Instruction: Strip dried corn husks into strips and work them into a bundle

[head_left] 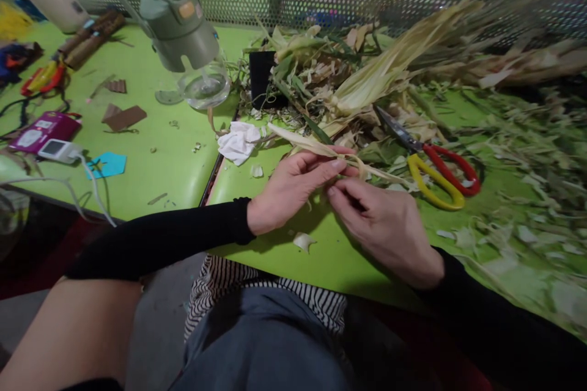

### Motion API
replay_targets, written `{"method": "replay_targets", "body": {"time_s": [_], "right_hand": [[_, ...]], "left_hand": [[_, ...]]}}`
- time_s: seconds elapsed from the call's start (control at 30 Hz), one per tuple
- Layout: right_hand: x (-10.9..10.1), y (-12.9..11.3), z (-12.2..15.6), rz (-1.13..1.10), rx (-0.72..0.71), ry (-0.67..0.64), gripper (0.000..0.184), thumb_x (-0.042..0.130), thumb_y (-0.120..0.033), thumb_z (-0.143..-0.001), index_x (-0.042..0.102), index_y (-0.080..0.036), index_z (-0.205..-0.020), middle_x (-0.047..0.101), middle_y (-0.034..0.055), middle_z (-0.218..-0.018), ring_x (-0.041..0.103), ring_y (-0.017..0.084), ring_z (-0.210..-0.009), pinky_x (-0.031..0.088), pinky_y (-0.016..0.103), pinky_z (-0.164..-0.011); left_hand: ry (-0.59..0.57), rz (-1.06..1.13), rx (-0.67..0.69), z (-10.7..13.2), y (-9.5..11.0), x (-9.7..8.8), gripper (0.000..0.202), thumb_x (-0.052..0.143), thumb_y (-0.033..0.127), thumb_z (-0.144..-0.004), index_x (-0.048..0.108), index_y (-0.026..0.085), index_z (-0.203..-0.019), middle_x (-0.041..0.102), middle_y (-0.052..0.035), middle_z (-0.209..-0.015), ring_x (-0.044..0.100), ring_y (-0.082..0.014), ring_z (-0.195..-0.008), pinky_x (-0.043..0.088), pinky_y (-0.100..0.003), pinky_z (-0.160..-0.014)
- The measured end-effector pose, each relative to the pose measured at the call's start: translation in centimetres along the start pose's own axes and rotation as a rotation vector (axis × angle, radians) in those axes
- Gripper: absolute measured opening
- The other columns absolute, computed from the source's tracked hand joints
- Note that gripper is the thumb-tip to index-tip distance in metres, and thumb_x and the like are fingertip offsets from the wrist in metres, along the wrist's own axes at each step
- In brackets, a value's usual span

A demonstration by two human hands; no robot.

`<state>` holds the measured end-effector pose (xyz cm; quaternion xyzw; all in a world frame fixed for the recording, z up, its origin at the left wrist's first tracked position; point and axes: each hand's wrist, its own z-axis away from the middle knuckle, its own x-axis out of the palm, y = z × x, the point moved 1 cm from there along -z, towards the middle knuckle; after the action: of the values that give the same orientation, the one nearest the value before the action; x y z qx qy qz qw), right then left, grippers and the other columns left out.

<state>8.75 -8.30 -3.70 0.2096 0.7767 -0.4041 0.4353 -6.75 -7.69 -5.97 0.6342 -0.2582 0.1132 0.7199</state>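
Note:
My left hand (298, 183) pinches a pale, dry corn husk strip (302, 142) between thumb and fingers. The strip runs from the upper left across the fingers, with a knot-like loop and a thin tail to the right. Just below and right of it, my right hand (385, 220) is closed, thumb against curled fingers; what lies between them is hidden. Scissors (417, 146) with one red and one yellow handle lie partly open beyond my right hand. A small pale husk scrap (303, 242) lies on the green table below my hands.
A heap of corn husks (371, 73) fills the back right, with loose scraps (527, 226) spread at the right. A crumpled tissue (238, 142), a dark phone-like slab (263, 79), a clear-based bottle (202, 85) and a purple box (46, 133) with a cable stand or lie leftward.

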Motion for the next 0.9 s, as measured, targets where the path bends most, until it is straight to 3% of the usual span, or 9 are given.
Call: {"method": "replay_targets", "body": {"time_s": [0.13, 0.3, 0.37, 0.43, 0.53, 0.67, 0.77, 0.9], "right_hand": [[-0.1, -0.7, 0.1, -0.036, -0.055, -0.044, 0.034, 0.051, -0.027, -0.097, 0.047, -0.023, -0.064, 0.042, -0.006, -0.047, 0.037, 0.01, -0.04, 0.025, 0.029, -0.047], [-0.1, -0.4, 0.1, -0.081, -0.126, -0.073, 0.034, 0.054, -0.023, -0.096, 0.049, -0.024, -0.063, 0.049, -0.0052, -0.049, 0.042, 0.011, -0.04, 0.031, 0.029, -0.047], [-0.5, -0.1, 0.0, -0.061, -0.167, 0.014, 0.03, 0.056, -0.025, -0.099, 0.058, -0.024, -0.069, 0.058, -0.0033, -0.055, 0.051, 0.013, -0.046, 0.037, 0.029, -0.05], [-1.1, 0.2, -0.1, 0.027, -0.2, 0.189, 0.019, 0.06, -0.027, -0.1, 0.069, -0.023, -0.083, 0.07, 0.0011, -0.068, 0.06, 0.017, -0.056, 0.045, 0.031, -0.058], [-1.8, 0.9, -0.4, 0.201, -0.2, 0.337, 0.016, 0.063, -0.028, -0.1, 0.074, -0.019, -0.106, 0.079, 0.0123, -0.094, 0.07, 0.025, -0.079, 0.051, 0.038, -0.072], [-1.7, 1.9, -0.8, 0.259, -0.204, 0.296, 0.018, 0.063, -0.034, -0.101, 0.074, -0.021, -0.106, 0.078, 0.0133, -0.1, 0.072, 0.03, -0.095, 0.053, 0.044, -0.082], [-1.6, 2.2, -1.0, 0.161, -0.208, 0.227, 0.02, 0.058, -0.036, -0.103, 0.072, -0.021, -0.1, 0.079, 0.0084, -0.095, 0.072, 0.027, -0.089, 0.052, 0.042, -0.08], [-1.8, 1.8, -0.9, -0.028, -0.082, 0.164, 0.016, 0.06, -0.031, -0.101, 0.073, -0.024, -0.095, 0.078, 0.0052, -0.086, 0.071, 0.023, -0.075, 0.051, 0.036, -0.066]], "left_hand": [[-0.011, -0.027, -0.028, 0.4, 0.4, 0.0, 0.024, 0.077, 0.03, -0.088, 0.072, 0.014, -0.105, 0.078, -0.0061, -0.098, 0.073, -0.0167, -0.098, 0.056, -0.031, -0.095], [-0.07, -0.114, -0.062, 0.7, 1.1, 0.1, 0.027, 0.07, 0.033, -0.094, 0.068, 0.014, -0.114, 0.076, -0.0082, -0.106, 0.072, -0.018, -0.108, 0.055, -0.031, -0.099], [-0.08, -0.167, -0.029, 0.5, 1.5, 0.1, 0.025, 0.067, 0.032, -0.096, 0.067, 0.014, -0.113, 0.074, -0.0098, -0.117, 0.07, -0.0175, -0.112, 0.054, -0.031, -0.102], [-0.077, -0.259, 0.027, 0.3, 1.9, -0.1, 0.021, 0.063, 0.03, -0.098, 0.067, 0.014, -0.111, 0.07, -0.0109, -0.131, 0.067, -0.0169, -0.116, 0.051, -0.031, -0.106], [-0.06, -0.395, 0.068, -0.1, 2.0, -0.5, 0.016, 0.059, 0.023, -0.099, 0.065, 0.014, -0.11, 0.066, -0.0108, -0.132, 0.065, -0.0153, -0.113, 0.05, -0.031, -0.106], [-0.089, -0.46, 0.082, -0.4, 1.4, -0.9, 0.013, 0.06, 0.024, -0.097, 0.062, 0.014, -0.106, 0.064, -0.0086, -0.124, 0.063, -0.0125, -0.102, 0.052, -0.029, -0.097], [-0.125, -0.489, 0.112, -0.6, 1.0, -1.1, 0.018, 0.062, 0.03, -0.096, 0.059, 0.015, -0.106, 0.063, -0.0049, -0.11, 0.061, -0.0103, -0.091, 0.053, -0.026, -0.088], [-0.139, -0.547, 0.13, -0.8, 1.3, -1.1, 0.017, 0.064, 0.031, -0.095, 0.06, 0.015, -0.098, 0.062, -0.0033, -0.099, 0.06, -0.0107, -0.087, 0.052, -0.025, -0.082]]}}
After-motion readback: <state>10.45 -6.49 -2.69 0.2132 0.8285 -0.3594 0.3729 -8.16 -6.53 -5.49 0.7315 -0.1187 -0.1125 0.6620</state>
